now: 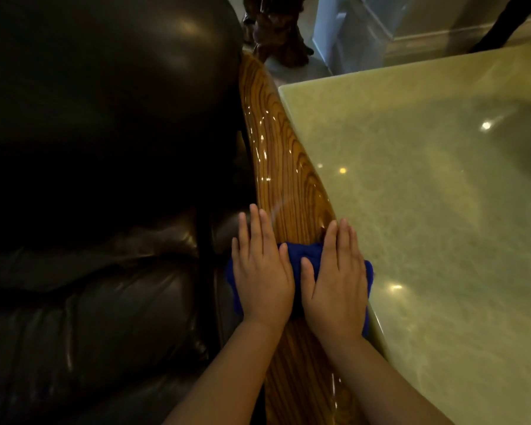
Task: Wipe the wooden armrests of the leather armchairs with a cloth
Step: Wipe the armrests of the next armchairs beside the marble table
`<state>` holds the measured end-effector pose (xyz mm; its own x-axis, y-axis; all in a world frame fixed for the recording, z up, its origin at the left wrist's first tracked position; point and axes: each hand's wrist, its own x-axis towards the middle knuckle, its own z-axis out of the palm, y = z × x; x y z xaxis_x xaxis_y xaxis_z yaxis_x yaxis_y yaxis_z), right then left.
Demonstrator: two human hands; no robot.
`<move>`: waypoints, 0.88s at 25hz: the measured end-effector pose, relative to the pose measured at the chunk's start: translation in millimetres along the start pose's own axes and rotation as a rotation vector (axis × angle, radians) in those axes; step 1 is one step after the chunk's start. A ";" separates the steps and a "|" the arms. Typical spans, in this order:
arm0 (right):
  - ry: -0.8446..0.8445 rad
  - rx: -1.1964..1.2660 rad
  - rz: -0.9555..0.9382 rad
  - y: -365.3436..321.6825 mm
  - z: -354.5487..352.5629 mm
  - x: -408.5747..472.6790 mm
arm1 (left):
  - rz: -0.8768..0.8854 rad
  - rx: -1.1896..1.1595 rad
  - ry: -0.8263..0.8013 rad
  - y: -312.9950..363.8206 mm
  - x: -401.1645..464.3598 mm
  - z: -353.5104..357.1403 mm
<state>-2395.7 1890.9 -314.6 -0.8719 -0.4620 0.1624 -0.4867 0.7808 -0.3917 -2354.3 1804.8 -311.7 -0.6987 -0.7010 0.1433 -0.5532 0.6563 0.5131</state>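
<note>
A glossy, grained wooden armrest [276, 142] runs from top centre down to the bottom of the head view, beside a dark leather armchair [98, 148]. A blue cloth [299, 251] lies draped across the armrest. My left hand [259, 271] presses flat on the cloth's left part, fingers straight and together. My right hand [334, 277] lies flat on its right part in the same way. Most of the cloth is hidden under both palms. Wet-looking sheen shows on the wood ahead of the cloth.
A pale green polished stone table [426, 194] sits tight against the armrest's right side. A dark carved wooden object [276, 29] stands on the floor beyond the armrest's far end. A white wall base [365, 32] is at the top right.
</note>
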 end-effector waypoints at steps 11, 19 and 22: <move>-0.069 0.172 -0.049 -31.0 18.8 160.4 | -0.085 0.040 0.032 8.5 157.8 13.1; -0.095 0.229 -0.022 -45.5 33.8 208.6 | -0.131 0.013 0.138 6.5 203.5 19.4; -0.100 0.145 0.002 -42.5 24.9 186.8 | -0.177 -0.027 0.160 9.0 176.5 17.1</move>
<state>-2536.5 1760.9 -290.1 -0.8598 -0.5053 0.0737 -0.4656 0.7164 -0.5196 -2490.3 1691.7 -296.3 -0.5098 -0.8412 0.1802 -0.6472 0.5130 0.5639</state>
